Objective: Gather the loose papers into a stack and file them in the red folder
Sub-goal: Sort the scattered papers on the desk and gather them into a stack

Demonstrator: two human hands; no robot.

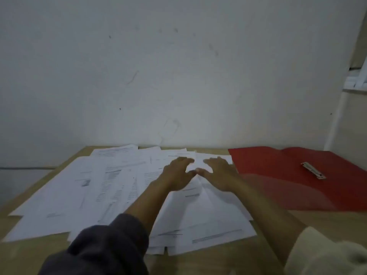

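Several loose printed papers (111, 187) lie spread and overlapping across the wooden table (29, 255). A red folder (278, 175) lies open flat at the right, with a metal clip fastener (313, 170) on its far half. My left hand (176, 173) and my right hand (220, 173) reach forward side by side, palms down, fingers spread on the far sheets near the folder's left edge. The thumbs nearly meet over a white sheet. Neither hand visibly grips a sheet.
A plain white wall (178, 76) rises right behind the table's far edge. A shelf with white items (355, 80) shows at the upper right. Bare wood shows along the near edge and the front right of the table.
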